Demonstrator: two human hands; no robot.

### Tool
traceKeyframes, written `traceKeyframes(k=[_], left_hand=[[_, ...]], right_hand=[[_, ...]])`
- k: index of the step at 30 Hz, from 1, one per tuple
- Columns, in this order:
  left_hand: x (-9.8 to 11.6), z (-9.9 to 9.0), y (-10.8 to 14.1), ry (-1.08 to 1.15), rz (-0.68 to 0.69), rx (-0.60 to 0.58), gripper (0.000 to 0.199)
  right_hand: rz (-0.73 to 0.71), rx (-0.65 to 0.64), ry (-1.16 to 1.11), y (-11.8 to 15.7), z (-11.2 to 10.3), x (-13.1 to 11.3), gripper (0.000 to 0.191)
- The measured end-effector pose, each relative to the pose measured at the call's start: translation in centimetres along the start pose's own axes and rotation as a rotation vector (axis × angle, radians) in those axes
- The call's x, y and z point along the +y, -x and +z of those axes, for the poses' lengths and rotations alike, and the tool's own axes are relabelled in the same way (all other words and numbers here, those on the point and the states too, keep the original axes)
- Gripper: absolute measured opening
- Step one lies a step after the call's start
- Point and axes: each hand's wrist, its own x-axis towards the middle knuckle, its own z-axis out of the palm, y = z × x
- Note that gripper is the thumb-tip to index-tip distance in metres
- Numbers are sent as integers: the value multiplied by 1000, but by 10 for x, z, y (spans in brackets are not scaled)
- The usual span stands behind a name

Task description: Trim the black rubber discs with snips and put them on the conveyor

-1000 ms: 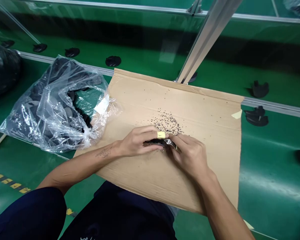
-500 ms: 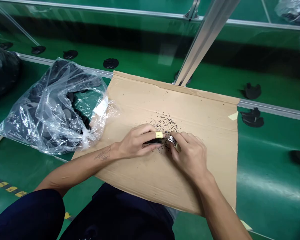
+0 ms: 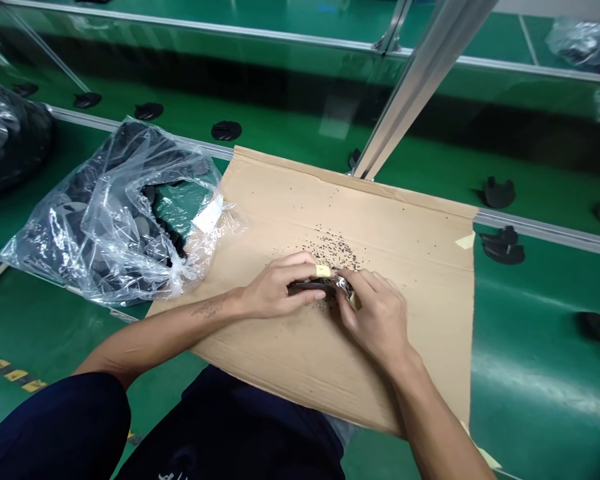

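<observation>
My left hand [image 3: 285,285], with yellow tape round a finger, grips a thin black piece [image 3: 305,285] between thumb and fingers. Close beside it on the right, my right hand [image 3: 373,307] is closed on a small shiny metal tool [image 3: 342,283], whose tip is at the black piece's right end. Its exact kind is too small to tell. Under and behind both hands, many tiny black bits [image 3: 337,248] lie scattered over a brown cardboard sheet [image 3: 280,360].
A clear plastic bag [image 3: 105,220] of dark parts lies left of the cardboard. Black parts [image 3: 503,245] rest on the green surface at the right. A metal post [image 3: 420,87] rises behind the cardboard, beside a clear panel. Another full bag [image 3: 10,140] stands far left.
The view has shifted slightly. The black piece in my left hand is turned so that more of its curved edge shows. Both hands keep their holds.
</observation>
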Motion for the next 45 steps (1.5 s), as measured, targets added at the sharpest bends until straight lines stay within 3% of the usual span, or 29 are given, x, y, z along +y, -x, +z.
traceKeyframes(k=[6,14,17,21,25,28,30,35,40,45], left_hand=[[-1,-4,-3,-21,-46,33,26],[-3,-2,-2,118,-145,134,26],[-3,-4,-2,58,-80,109,22],[-3,-8,-2,-243,102,-59,12],[-4,-9,1,-439,144,-173,14],[-4,-9,0,-326,80,-118,11],[-4,-8,-2,-170,11,-72,13],[1,-7,-5,185,-133,-59,14],[3,-8,-5,161,-36,-52,13],[3,-8,-5,154,-36,-55,16]], right_hand=[[50,13,-57,-1,0,1,16],[95,70,-535,-5,-13,-7,13],[-16,109,-394,-3,-12,-6,11],[-216,119,-102,0,-8,-5,15],[-226,103,-240,1,-8,-8,12],[-89,187,-390,-1,-10,-6,14],[-18,228,-347,-3,-12,-2,15],[-52,119,-93,-6,-9,10,12],[-133,-7,0,-4,-4,7,22],[-144,-24,2,-3,-2,3,18]])
